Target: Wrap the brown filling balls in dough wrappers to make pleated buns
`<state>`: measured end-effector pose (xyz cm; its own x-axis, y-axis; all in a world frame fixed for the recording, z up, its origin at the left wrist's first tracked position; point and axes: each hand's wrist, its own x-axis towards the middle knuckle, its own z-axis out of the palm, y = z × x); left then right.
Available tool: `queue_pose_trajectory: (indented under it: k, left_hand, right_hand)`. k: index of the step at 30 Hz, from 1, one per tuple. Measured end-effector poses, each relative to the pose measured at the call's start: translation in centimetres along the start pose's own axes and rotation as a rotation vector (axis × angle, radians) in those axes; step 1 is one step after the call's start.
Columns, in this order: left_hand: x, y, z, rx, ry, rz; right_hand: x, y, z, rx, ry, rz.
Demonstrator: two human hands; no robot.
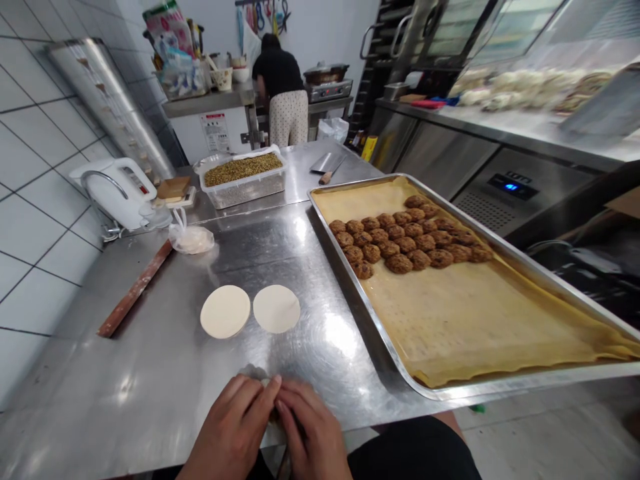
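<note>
**Item: pale piece (267, 382), bottom centre of the frame.** Only a sliver shows at the near edge of the steel table (150, 387); your fingers cover the rest, so its shape cannot be told.

**Left hand (234, 430).** Curled, palm down, fingertips closed onto the pale piece from the left.

**Right hand (314, 437).** Curled the same way, fingertips meeting the left hand's over the piece.

**Handling note.** This looks like shaping or flattening between the fingertips.
- Press evenly from both sides so that no edge thins out.
- Turn the piece a little between presses.
- Hold it over the table rather than past its near lip.
- Use the finished rounds as your gauge of width and thickness.

**Dough rounds, centre of the frame.** There are two flat discs, the left one (225, 311) and the right one (277, 309). They lie side by side, nearly touching, beyond your hands.

**Tray (351, 267), right half of the frame.** It is lined with paper and carries a cluster of brown balls (407, 240) at its far end; the near end is bare paper.

**Also present.**
- Wooden stick (135, 288), left.
- Knotted plastic bag (191, 238).
- Tub of grains (243, 177).
- White appliance (117, 193), upper left.
- Scraper (327, 163).
- A person (280, 87) at the far counter, back turned.
</note>
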<state>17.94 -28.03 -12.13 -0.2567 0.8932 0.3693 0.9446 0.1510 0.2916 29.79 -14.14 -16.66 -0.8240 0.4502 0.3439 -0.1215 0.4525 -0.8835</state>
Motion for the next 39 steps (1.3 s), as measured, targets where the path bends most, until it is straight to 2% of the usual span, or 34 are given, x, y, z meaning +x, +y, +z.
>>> queue_pose_trajectory:
  k: [2,3,6,8,10,12,15,20,26,29,32,34,36,38,39]
  left_hand:
    - [0.0,0.0,0.0,-0.003,0.013,0.002]
    - [0.0,0.1,0.0,-0.001,0.032,0.002]
    - [0.2,0.3,0.3,0.014,0.075,0.007]
    - [0.2,0.3,0.4,0.013,0.064,0.002]
    - [0.1,0.2,0.4,0.013,0.015,0.002]
    - [-0.1,0.1,0.2,0.023,-0.008,0.010]
    - [0.0,0.1,0.1,0.030,0.026,0.017]
    - [0.4,0.5,0.2,0.029,0.033,-0.017]
    - [0.1,0.2,0.0,0.025,-0.007,0.016]
    - [0.0,0.3,0.2,0.018,0.008,0.004]
    - [0.1,0.4,0.3,0.018,0.016,-0.013]
    - [0.1,0.3,0.2,0.029,-0.017,-0.008]
    - [0.1,0.3,0.0,0.033,-0.038,0.004]
    - [0.1,0.4,-0.1,0.029,-0.019,-0.002]
    - [0.2,0.5,-0.1,0.026,0.004,-0.005]
  right_hand:
    - [-0.4,0.3,-0.2,-0.056,-0.005,-0.063]
    - [-0.4,0.5,-0.2,-0.065,0.016,-0.045]
    - [-0.1,0.2,-0.3,-0.013,0.083,0.125]
    - [0.2,-0.2,-0.2,0.043,0.080,0.191]
    - [0.3,-0.5,-0.1,0.052,0.042,0.142]
    - [0.1,-0.4,-0.2,0.012,-0.009,0.023]
    - [-0.2,0.1,-0.3,-0.035,0.007,-0.043]
    - [0.1,0.0,-0.2,0.063,0.085,0.167]
    - [-0.7,0.5,-0.5,-0.065,0.003,-0.104]
    - [-0.5,0.4,-0.6,-0.039,0.076,0.035]
    - [0.0,-0.2,-0.4,0.046,0.097,0.178]
    - [0.0,-0.4,-0.3,0.053,0.059,0.130]
    - [-0.3,-0.2,-0.3,0.007,0.018,0.011]
    - [-0.5,0.1,-0.4,-0.040,0.033,-0.048]
    - [-0.5,0.2,-0.5,-0.044,0.060,-0.029]
